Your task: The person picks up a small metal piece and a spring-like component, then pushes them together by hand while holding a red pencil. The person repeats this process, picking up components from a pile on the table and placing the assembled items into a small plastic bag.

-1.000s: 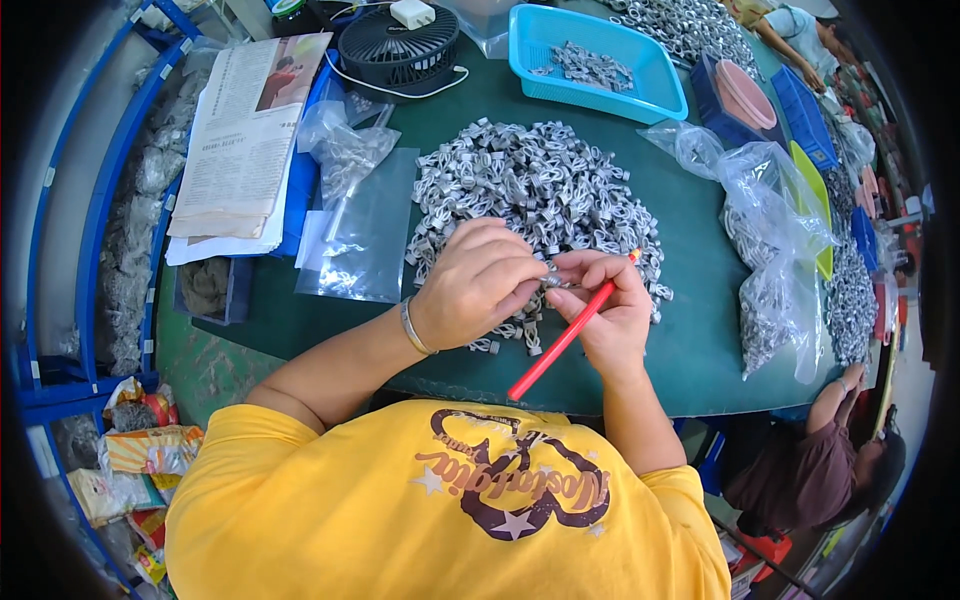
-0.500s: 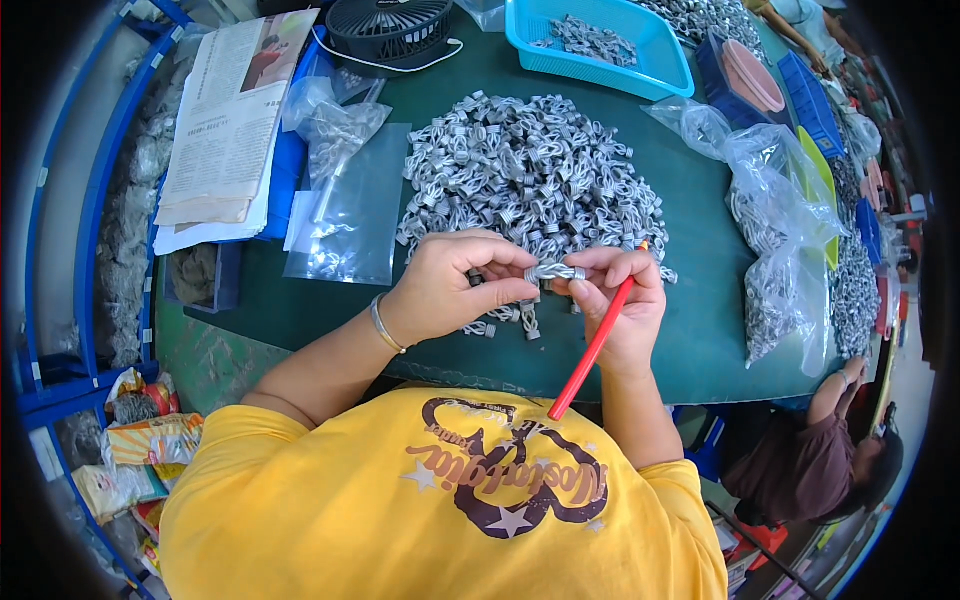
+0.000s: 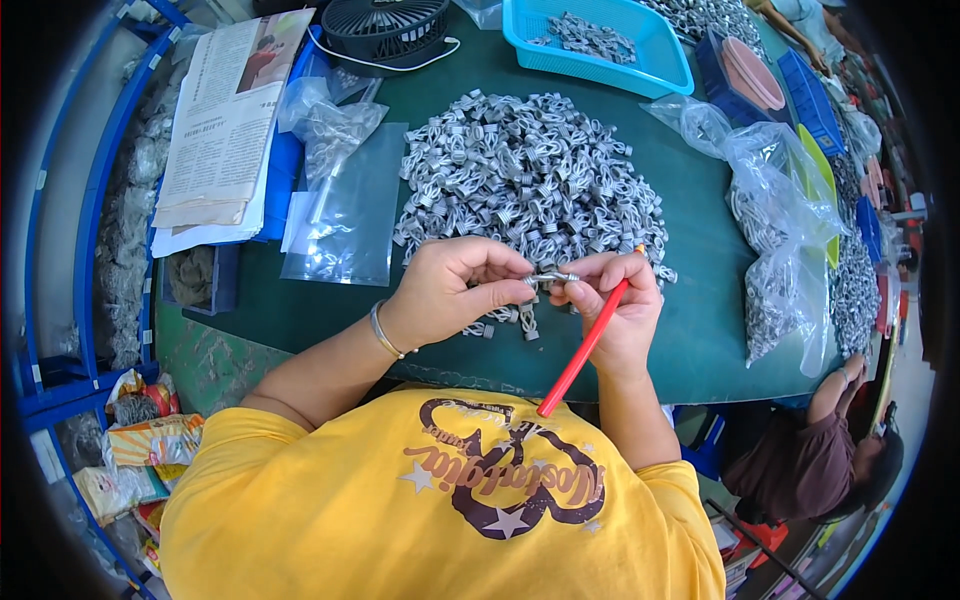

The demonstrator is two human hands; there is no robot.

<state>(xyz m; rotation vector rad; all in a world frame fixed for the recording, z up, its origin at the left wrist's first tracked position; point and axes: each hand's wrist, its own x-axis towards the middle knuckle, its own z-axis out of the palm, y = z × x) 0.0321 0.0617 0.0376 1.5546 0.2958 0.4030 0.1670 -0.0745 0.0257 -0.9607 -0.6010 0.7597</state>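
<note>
My left hand (image 3: 450, 290) pinches one end of a small grey looped cord piece (image 3: 547, 278) with ribbed ends. The fingertips of my right hand (image 3: 622, 310) pinch its other end, so the piece lies level between both hands. A red stick-like tool (image 3: 585, 350) with an orange tip is also in my right hand, slanting down toward my yellow shirt. Just beyond my hands, a big heap of similar grey pieces (image 3: 530, 180) covers the green tabletop (image 3: 690, 345). A few loose ones (image 3: 528, 320) lie beneath my hands.
A clear plastic bag (image 3: 350, 220), a newspaper (image 3: 220, 130) and a black fan (image 3: 385, 30) are on the left. At the back stands a turquoise basket (image 3: 600, 75). Filled clear bags (image 3: 775, 240) lie right; a person (image 3: 800, 460) is at the lower right.
The grey piece has turned between my fingers and now shows a thinner side. The red tool's lower end has shifted slightly left. Both hands keep their pinch.
</note>
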